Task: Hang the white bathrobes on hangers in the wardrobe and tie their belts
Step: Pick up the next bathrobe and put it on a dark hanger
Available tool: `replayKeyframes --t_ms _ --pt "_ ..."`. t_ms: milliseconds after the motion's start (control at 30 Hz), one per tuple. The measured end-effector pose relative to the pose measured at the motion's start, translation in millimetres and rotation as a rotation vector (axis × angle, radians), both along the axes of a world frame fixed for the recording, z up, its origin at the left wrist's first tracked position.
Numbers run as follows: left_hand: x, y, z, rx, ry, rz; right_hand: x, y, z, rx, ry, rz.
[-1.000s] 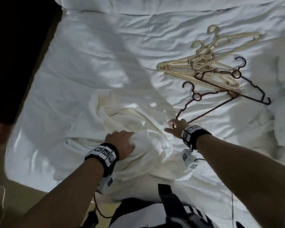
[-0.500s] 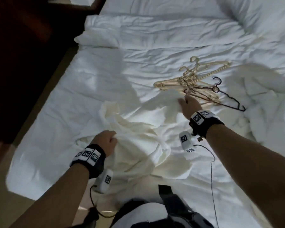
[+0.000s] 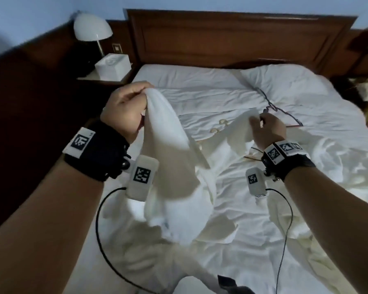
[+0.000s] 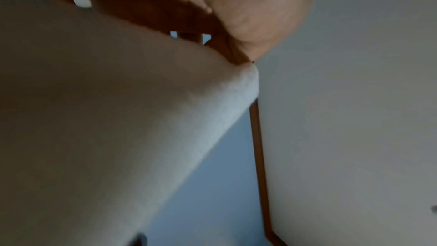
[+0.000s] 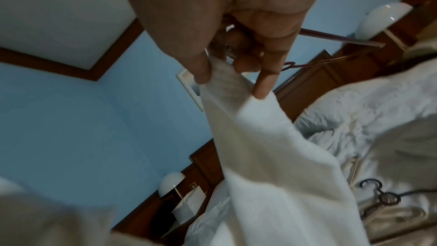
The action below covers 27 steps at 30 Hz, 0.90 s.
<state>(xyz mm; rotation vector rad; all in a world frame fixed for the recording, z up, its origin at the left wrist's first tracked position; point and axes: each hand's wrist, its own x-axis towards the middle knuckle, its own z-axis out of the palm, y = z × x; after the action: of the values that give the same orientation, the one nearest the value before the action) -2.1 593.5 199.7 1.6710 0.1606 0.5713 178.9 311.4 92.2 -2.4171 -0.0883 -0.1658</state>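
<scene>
Bathrobe: one white bathrobe, soft terry-like cloth, was lifted above the bed, its lower folds trailing onto the sheets.
Left hand: the left hand was raised high, fingers curled round a bunched edge of the bathrobe.
Right hand: the right hand pinched another edge of the bathrobe between thumb and forefinger; its remaining fingers curled round a dark hanger.
Dark hangers: two counted, both thin, with rounded hooks; one in the right hand, the other dark hanger lying flat on the bed.
Pale hangers: two cream hooks showed past the cloth; the rest was hidden, so the full count could not be told.
Bed: one bed with crumpled white sheets and a plump pillow near the head.
Headboard: one dark panelled wooden headboard.
Lamps: two domed white lamps, one lamp on the left bedside table, a second lamp on the far side.
Box: one white square box beside the left lamp.
</scene>
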Motion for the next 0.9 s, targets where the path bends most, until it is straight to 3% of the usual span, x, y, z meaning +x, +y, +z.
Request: replayKeyframes --t_ms 67,133,233,300,400,533,600,767,900 --pt "-7 21 19 -0.002 -0.047 0.087 -9 -3 13 -0.018 -0.032 0.008" --pt "-12 61 10 0.154 0.039 0.243 -23 -3 16 -0.060 -0.047 0.042" --pt "-32 133 -50 0.630 0.471 0.410 -45 -4 -4 -0.135 -0.004 0.108" --pt "-55 166 -105 0.687 0.778 0.460 -62 -3 -27 -0.198 0.040 0.159" --pt "-88 169 -174 0.714 1.005 0.327 -90 3 -63 -0.244 0.125 0.232" --pt "-118 115 -242 0.740 1.052 -0.021 -135 15 -111 -0.295 0.271 0.384" --pt "-133 90 -275 0.703 1.096 -0.112 -161 22 -135 -0.326 0.328 0.459" --pt "-165 20 -323 0.645 1.175 -0.269 -213 25 -181 -0.451 0.465 0.626" --pt "-174 -27 -347 0.907 1.159 -0.311 -242 16 -197 -0.524 0.528 0.696"
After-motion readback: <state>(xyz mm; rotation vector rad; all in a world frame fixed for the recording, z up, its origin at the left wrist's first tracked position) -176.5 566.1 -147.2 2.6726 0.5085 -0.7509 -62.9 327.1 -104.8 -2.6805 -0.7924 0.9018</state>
